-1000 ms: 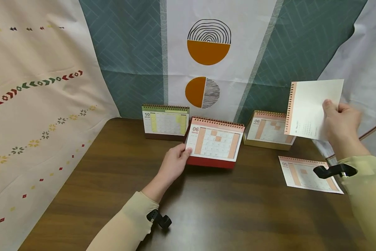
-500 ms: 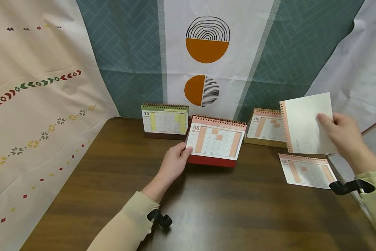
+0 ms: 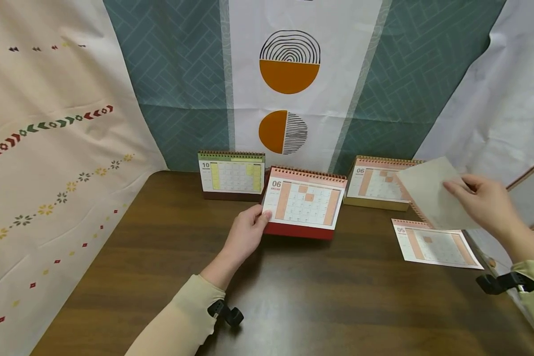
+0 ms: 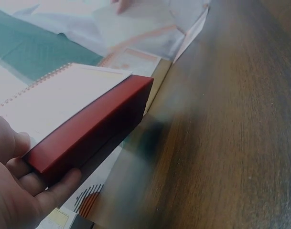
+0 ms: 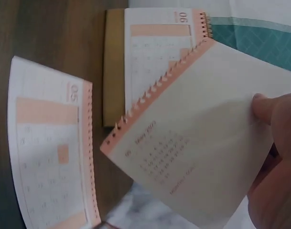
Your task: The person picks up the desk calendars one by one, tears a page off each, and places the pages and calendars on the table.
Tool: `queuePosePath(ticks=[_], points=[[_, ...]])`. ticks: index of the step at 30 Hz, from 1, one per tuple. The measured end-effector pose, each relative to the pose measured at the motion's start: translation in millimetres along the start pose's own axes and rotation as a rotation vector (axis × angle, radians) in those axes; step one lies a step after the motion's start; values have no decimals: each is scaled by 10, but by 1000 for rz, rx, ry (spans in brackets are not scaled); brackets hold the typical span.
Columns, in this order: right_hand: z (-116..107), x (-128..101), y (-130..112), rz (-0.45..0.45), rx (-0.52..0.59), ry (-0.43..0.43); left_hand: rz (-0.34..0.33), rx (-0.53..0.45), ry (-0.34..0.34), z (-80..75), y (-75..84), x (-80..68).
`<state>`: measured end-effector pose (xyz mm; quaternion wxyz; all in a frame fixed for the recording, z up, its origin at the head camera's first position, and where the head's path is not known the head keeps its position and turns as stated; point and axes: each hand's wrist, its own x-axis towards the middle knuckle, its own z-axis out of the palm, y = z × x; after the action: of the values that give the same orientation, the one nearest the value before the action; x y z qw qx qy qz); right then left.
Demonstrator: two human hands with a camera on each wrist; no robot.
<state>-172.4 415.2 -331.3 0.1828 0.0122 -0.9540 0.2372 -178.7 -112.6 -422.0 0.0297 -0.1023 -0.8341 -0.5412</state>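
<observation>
My left hand (image 3: 247, 230) grips the lower left corner of a red-based desk calendar (image 3: 306, 200) showing 06, thumb on the page and fingers under the base. In the left wrist view the red base (image 4: 95, 121) appears tilted above the table. Between thumb and fingers, my right hand (image 3: 487, 202) pinches a torn-off calendar page (image 3: 436, 193), its blank-looking back with small print facing up and a pink perforated edge (image 5: 157, 90) at the left. That page hangs above another loose page (image 3: 436, 245) marked 05 lying on the table.
Behind the loose pages stands a tan-based calendar (image 3: 378, 183) showing 06, partly covered by the held page. A green-topped calendar (image 3: 232, 175) showing 10 stands back left. Patterned cloths (image 3: 182, 74) hang behind the wooden table (image 3: 160, 257) and along its sides.
My right hand has lowered the torn page from beside the tan-based calendar toward the loose 05 page, tilting it flatter. The left hand and its calendar have stayed nearly still.
</observation>
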Motion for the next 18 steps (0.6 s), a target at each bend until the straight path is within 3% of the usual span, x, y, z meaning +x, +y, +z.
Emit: queuePosePath(ticks=[9, 18], points=[[76, -244, 24, -282, -260, -6, 8, -7, 1, 2, 3, -8], [233, -433, 206, -558, -371, 132, 3, -12, -10, 18, 6, -9]])
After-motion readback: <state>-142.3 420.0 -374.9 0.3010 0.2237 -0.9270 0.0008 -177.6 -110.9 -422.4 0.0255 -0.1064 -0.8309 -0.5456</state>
